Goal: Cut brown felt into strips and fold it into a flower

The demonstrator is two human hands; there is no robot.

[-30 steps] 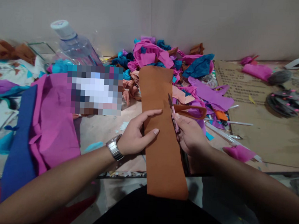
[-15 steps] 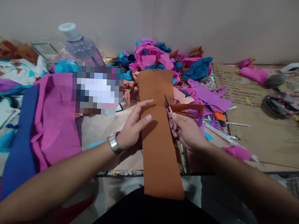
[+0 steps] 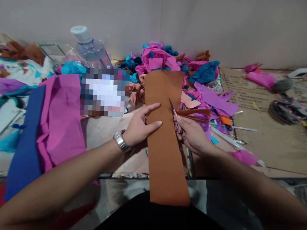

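Brown crepe paper strip [image 3: 166, 163]: mid-bench, long axis running away from the person, near end overhanging the table [image 3: 103, 133] edge above dark clothing [image 3: 137, 220]. Can't tell if it touches the clothing.

Right hand [image 3: 193, 136]: closed around scissors [image 3: 174, 114], blades pointing away and slightly left, tips over the paper's right part. Blade gap unclear. Narrow brown offcut [image 3: 194, 113] sticks out right, just beyond the hand.

Left hand [image 3: 140, 126]: thumb and index spread wide on top of the paper's left side; remaining fingers hidden. Metal-band watch [image 3: 121, 140] on that wrist.

Behind the paper's far end: heap of crumpled crepe scraps [image 3: 160, 62], pink, purple, teal. Left: magenta paper [image 3: 66, 117] beside a blue sheet [image 3: 26, 139]; clear bottle [image 3: 93, 53], white cap, tilted, further back. Right: printed cardboard [image 3: 277, 149]; clear tubes [image 3: 226, 136] between it and the right hand.
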